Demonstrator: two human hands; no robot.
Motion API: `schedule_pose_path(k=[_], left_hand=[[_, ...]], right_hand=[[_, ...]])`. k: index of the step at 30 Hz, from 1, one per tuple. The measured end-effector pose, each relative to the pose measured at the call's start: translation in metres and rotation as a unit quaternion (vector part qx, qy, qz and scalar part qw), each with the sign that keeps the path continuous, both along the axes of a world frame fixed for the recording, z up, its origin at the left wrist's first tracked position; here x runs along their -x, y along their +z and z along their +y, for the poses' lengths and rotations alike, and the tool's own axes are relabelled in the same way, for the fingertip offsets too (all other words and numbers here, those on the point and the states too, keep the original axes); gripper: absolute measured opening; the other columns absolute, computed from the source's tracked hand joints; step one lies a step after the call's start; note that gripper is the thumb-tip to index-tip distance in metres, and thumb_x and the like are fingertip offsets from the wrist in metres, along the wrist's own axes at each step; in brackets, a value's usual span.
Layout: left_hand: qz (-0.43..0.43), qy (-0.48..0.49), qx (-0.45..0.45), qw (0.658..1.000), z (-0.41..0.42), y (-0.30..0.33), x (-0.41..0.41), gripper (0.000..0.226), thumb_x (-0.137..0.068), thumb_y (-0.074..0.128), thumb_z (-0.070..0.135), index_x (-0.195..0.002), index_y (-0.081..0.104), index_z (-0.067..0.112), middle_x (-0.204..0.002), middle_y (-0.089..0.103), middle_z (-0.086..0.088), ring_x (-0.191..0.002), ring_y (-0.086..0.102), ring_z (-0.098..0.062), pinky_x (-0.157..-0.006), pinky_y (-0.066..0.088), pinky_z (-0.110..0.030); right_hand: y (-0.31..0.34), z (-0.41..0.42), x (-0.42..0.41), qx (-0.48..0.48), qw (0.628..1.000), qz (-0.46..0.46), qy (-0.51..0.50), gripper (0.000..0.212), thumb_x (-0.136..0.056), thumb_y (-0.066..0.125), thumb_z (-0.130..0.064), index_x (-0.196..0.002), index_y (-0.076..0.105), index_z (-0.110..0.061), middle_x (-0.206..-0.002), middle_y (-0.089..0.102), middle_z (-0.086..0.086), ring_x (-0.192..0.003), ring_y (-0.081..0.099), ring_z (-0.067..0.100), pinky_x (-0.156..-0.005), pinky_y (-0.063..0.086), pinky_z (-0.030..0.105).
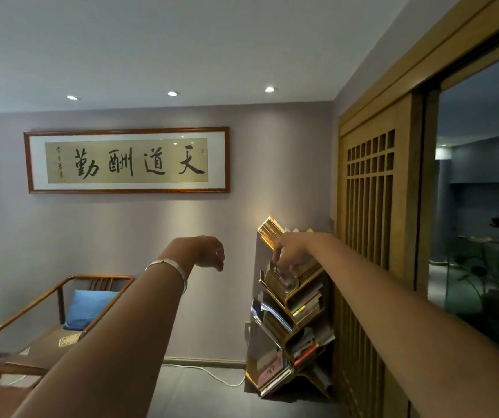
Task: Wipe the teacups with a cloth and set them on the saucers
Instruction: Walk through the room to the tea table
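No teacup, cloth or saucer is in view. Both of my arms are stretched forward at chest height. My left hand [204,251] droops from the wrist with its fingers loosely curled and holds nothing; a silver bracelet [170,265] circles that wrist. My right hand [292,251] also hangs down, fingers pointing at the floor, in front of the top of a book rack. Nothing shows in it, though its fingertips overlap the books behind.
A tree-shaped book rack [290,321] stands in the corner by a wooden lattice screen [369,206]. At the left is a wooden armchair with a blue cushion [88,309]. Framed calligraphy [126,159] hangs on the wall. A white cable [212,374] lies on the floor.
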State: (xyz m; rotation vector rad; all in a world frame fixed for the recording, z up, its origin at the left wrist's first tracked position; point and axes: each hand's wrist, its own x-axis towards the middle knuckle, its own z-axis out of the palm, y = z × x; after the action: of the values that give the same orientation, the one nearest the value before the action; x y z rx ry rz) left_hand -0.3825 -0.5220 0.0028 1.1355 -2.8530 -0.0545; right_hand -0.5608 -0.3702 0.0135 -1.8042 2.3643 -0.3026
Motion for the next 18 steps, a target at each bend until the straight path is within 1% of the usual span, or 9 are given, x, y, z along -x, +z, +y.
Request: schedule_pose_path(k=[1,2,4,5,10,13,14,17,18], left_hand=[[0.003,0.0,0.0,1.0,-0.023,0.002,0.009,0.033,-0.086,0.068,0.032,-0.118,0.064,0.023,-0.127,0.062,-0.003,-0.116,0.057,-0.024,-0.103,0.046,-0.039],[0.007,0.001,-0.001,1.0,-0.045,0.003,0.018,0.033,-0.087,0.068,0.032,-0.118,0.064,0.023,-0.128,0.061,-0.002,-0.117,0.057,-0.024,-0.104,0.045,-0.039],[0.012,0.004,-0.003,1.0,-0.089,0.005,0.034,0.034,-0.087,0.068,0.032,-0.119,0.063,0.023,-0.129,0.059,-0.002,-0.118,0.056,-0.024,-0.104,0.045,-0.038],[0.013,0.007,-0.003,1.0,-0.109,0.006,0.042,0.034,-0.088,0.067,0.032,-0.12,0.063,0.022,-0.13,0.059,-0.002,-0.119,0.055,-0.024,-0.104,0.045,-0.037],[-0.009,0.019,-0.012,1.0,-0.196,-0.001,0.069,0.037,-0.088,0.067,0.031,-0.123,0.061,0.022,-0.131,0.058,-0.003,-0.118,0.056,-0.024,-0.102,0.045,-0.035],[-0.014,0.044,-0.01,0.999,-0.249,-0.002,0.079,0.038,-0.089,0.066,0.031,-0.125,0.06,0.021,-0.132,0.056,-0.003,-0.12,0.055,-0.023,-0.103,0.044,-0.036],[-0.013,0.051,-0.009,0.999,-0.266,-0.001,0.082,0.038,-0.089,0.065,0.03,-0.126,0.06,0.02,-0.133,0.055,-0.004,-0.12,0.055,-0.023,-0.104,0.044,-0.035],[-0.009,0.081,-0.006,0.997,-0.319,-0.001,0.088,0.038,-0.09,0.064,0.028,-0.127,0.06,0.018,-0.135,0.054,-0.004,-0.121,0.055,-0.024,-0.105,0.044,-0.036],[-0.005,0.091,-0.007,0.996,-0.336,-0.001,0.091,0.038,-0.091,0.064,0.027,-0.127,0.06,0.017,-0.134,0.055,-0.005,-0.118,0.057,-0.024,-0.103,0.045,-0.035]], right_hand=[[0.003,-0.023,0.009,0.001,1.0,0.006,-0.002,0.03,-0.085,0.065,-0.014,-0.114,0.066,-0.009,-0.108,0.066,0.009,-0.086,0.065,0.016,-0.06,0.049,0.018],[0.006,-0.046,0.019,0.001,1.0,0.012,-0.002,0.03,-0.084,0.065,-0.015,-0.113,0.066,-0.009,-0.109,0.067,0.009,-0.09,0.067,0.018,-0.064,0.051,0.021],[0.01,-0.091,0.037,0.005,1.0,0.014,-0.006,0.031,-0.083,0.067,-0.017,-0.113,0.066,-0.009,-0.109,0.068,0.009,-0.093,0.068,0.02,-0.076,0.054,0.028],[0.011,-0.112,0.045,0.006,1.0,0.01,-0.004,0.031,-0.082,0.067,-0.017,-0.113,0.066,-0.009,-0.109,0.068,0.009,-0.094,0.068,0.02,-0.078,0.054,0.03],[0.011,-0.209,0.081,-0.002,1.0,-0.006,0.008,0.032,-0.083,0.067,-0.016,-0.113,0.065,-0.008,-0.108,0.068,0.011,-0.093,0.067,0.02,-0.072,0.052,0.027],[0.004,-0.27,0.104,0.005,1.0,-0.02,0.018,0.03,-0.084,0.067,-0.017,-0.112,0.066,-0.008,-0.107,0.068,0.011,-0.087,0.065,0.017,-0.078,0.054,0.029],[0.001,-0.291,0.112,0.006,0.999,-0.023,0.023,0.029,-0.084,0.067,-0.017,-0.112,0.066,-0.008,-0.106,0.068,0.01,-0.086,0.065,0.016,-0.078,0.054,0.028],[-0.004,-0.358,0.134,0.001,0.999,-0.022,0.049,0.029,-0.083,0.068,-0.019,-0.111,0.067,-0.01,-0.095,0.068,0.004,-0.082,0.066,0.013,-0.067,0.053,0.023],[-0.005,-0.382,0.141,-0.002,0.998,-0.022,0.058,0.03,-0.082,0.068,-0.02,-0.11,0.067,-0.011,-0.092,0.068,0.003,-0.082,0.066,0.013,-0.066,0.053,0.023]])
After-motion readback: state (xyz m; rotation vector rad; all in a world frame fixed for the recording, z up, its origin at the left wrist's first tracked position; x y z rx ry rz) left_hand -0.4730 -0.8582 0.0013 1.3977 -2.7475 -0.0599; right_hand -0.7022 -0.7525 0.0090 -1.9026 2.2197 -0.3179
